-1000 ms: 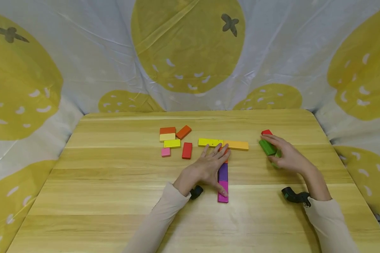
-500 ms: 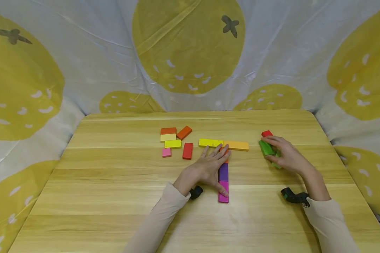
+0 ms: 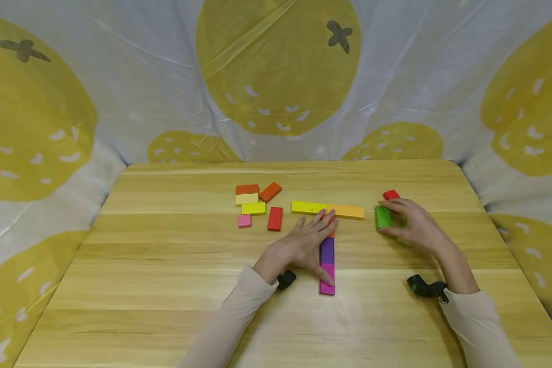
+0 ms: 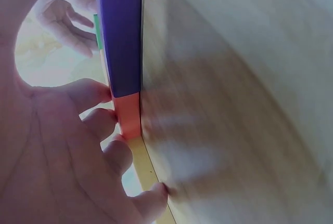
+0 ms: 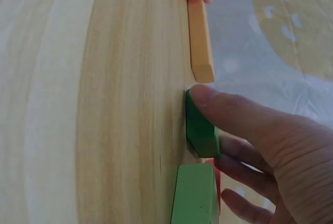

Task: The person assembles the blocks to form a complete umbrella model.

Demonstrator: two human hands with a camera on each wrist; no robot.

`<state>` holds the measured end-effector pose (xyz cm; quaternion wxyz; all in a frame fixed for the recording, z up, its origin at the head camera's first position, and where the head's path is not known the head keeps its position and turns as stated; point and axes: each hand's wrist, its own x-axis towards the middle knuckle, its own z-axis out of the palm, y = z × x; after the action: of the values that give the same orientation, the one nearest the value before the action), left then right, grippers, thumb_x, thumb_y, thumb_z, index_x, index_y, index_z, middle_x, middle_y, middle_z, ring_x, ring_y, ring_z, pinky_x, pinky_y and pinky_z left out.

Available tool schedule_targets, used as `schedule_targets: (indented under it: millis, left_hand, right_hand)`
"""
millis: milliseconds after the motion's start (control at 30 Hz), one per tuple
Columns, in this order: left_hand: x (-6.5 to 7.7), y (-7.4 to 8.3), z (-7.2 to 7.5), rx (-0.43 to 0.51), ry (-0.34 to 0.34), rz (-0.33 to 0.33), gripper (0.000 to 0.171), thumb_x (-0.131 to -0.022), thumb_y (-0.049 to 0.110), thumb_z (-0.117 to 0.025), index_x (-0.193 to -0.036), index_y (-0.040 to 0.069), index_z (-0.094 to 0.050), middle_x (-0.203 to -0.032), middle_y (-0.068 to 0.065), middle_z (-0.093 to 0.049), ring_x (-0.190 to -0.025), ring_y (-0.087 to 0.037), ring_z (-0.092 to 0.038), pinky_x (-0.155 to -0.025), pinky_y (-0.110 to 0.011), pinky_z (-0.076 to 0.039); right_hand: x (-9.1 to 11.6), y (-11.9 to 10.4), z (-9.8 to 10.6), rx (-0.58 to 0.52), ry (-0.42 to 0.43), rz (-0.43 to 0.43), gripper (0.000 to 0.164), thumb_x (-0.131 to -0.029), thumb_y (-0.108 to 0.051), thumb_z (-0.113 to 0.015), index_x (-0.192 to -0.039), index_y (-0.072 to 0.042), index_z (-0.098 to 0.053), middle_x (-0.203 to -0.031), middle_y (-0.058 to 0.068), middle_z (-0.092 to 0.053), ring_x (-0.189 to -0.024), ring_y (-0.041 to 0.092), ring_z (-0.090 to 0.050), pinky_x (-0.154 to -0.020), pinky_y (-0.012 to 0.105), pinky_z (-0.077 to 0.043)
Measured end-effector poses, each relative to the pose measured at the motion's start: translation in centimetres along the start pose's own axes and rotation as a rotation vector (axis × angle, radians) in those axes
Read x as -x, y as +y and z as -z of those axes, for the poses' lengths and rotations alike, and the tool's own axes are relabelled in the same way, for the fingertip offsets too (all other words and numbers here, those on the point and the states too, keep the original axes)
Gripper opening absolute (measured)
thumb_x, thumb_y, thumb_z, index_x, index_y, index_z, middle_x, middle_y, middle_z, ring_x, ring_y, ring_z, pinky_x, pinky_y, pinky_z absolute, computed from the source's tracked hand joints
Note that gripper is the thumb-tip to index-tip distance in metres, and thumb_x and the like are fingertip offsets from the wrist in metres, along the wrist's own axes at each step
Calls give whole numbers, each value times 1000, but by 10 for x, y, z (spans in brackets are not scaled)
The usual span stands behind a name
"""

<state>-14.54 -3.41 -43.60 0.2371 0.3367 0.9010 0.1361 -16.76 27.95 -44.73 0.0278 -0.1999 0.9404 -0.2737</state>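
On the wooden table a T of blocks has a yellow block (image 3: pixel 305 207) and a light orange block (image 3: pixel 349 212) as its bar. Its stem is an orange block (image 4: pixel 128 115), a purple block (image 3: pixel 327 250) and a magenta block (image 3: pixel 327 289). My left hand (image 3: pixel 296 249) lies spread along the stem, thumb on the magenta block, fingertips near the crossing. Right of the T, my right hand (image 3: pixel 416 225) pinches a dark green block (image 3: pixel 382 218) between thumb and fingers. A light green block (image 5: pixel 195 195) lies beside it, mostly under this hand in the head view.
A small red block (image 3: pixel 390 194) lies just beyond the right hand. Left of the T are a red block (image 3: pixel 275 219), a pink block (image 3: pixel 244 221), a yellow block (image 3: pixel 254 208), a cream block (image 3: pixel 247 199) and two orange-red blocks (image 3: pixel 270 192). Patterned cloth surrounds the table.
The right hand has turned the dark green block straighter and shifted it slightly left, away from the red and light green blocks. The left hand stays on the T.
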Motion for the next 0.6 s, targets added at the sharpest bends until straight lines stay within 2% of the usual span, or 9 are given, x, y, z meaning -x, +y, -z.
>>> schedule_targets:
  millis: [267,600]
  left_hand:
    - [-2,0,1,13,4,-3,142,-67,68,-88,-168,18,-1,-175,3,15,-163,-20,16,-132,-57,0]
    - [0,-2,-1,19,-5,-5,141,-68,68,-87,-168,18,0,-175,3,16,-162,-20,16,-131,-58,1]
  right_hand:
    - [0,0,3,-11,-25,31,61,-86,-8,-82,-143,0,-59,-148,33,-51,-132,57,-50,-102,72,-45]
    - [-10,0,-8,-7,57,145,56,-91,-2,-77,-143,4,-57,-148,27,-53,-135,53,-49,-106,69,-43]
